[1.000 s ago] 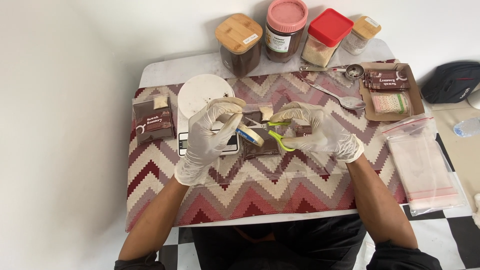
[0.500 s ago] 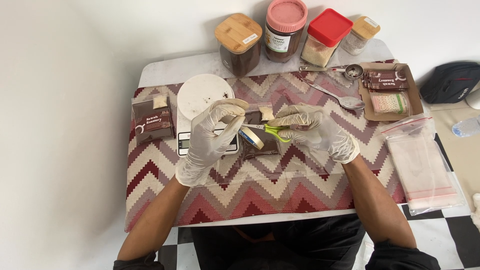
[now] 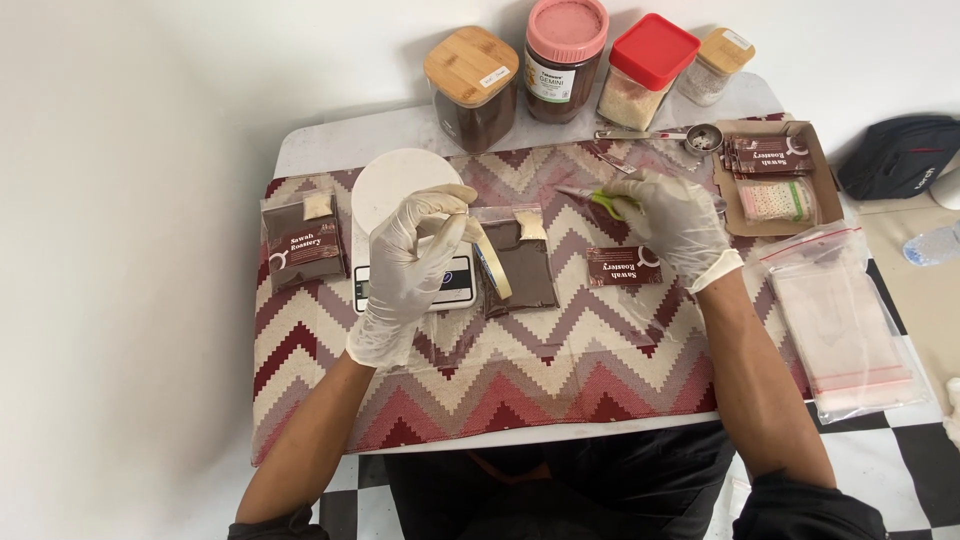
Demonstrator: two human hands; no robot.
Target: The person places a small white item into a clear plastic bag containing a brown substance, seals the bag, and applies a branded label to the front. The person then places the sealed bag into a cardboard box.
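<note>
Overhead view of a bench covered by a zigzag-patterned cloth. Both hands are wearing pale gloves. The left hand is hovering over a white scale, its fingers curled and pinching a roll of tape that is hanging on edge just beside a clear pouch of brown powder. The right hand is closing around green-handled scissors — the blades are pointing left, low over the cloth. A brown label card is lying flat near this hand, between the pouch and the wrist. A second filled pouch is resting at the cloth's left edge. Four jars are standing in a row at the far side; a cardboard tray of labels and a stack of empty clear bags are sitting to the right.
</note>
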